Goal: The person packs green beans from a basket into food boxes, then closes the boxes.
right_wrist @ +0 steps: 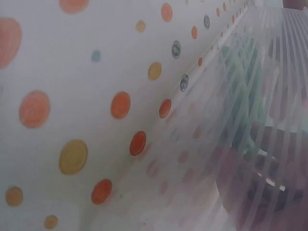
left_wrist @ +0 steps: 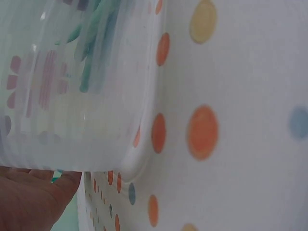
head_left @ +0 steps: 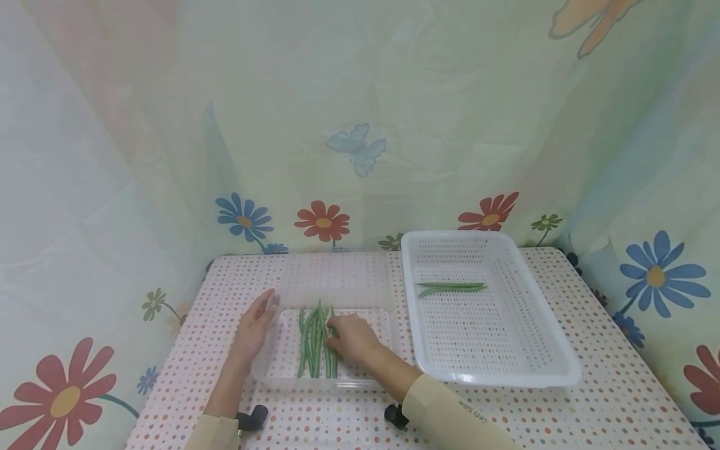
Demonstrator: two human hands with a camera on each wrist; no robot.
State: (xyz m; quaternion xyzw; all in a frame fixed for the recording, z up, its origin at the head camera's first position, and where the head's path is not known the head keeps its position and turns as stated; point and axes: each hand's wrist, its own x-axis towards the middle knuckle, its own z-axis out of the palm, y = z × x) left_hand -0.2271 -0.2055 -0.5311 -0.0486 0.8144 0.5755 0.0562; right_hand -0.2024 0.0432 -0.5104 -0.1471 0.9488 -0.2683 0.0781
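Observation:
Several long green beans (head_left: 312, 344) lie lengthwise, side by side, in a clear plastic container (head_left: 365, 382) with its lid (head_left: 337, 275) folded back. My right hand (head_left: 354, 340) reaches into the container from the right, thumb and fingers pinching green beans at the right side of the bunch. Through the ribbed wall in the right wrist view, that hand (right_wrist: 260, 192) shows blurred near the beans. At the container's left side is my left hand (head_left: 253, 328), fingers extended along its edge. The left wrist view has this hand (left_wrist: 33, 202) right by the container wall (left_wrist: 72, 149).
A white perforated basket (head_left: 409, 306) stands to the right of the container, with a few green beans (head_left: 452, 287) lying crosswise inside. The table wears a dotted cloth (head_left: 315, 422). A floral curtain (head_left: 360, 81) hangs behind and along both sides.

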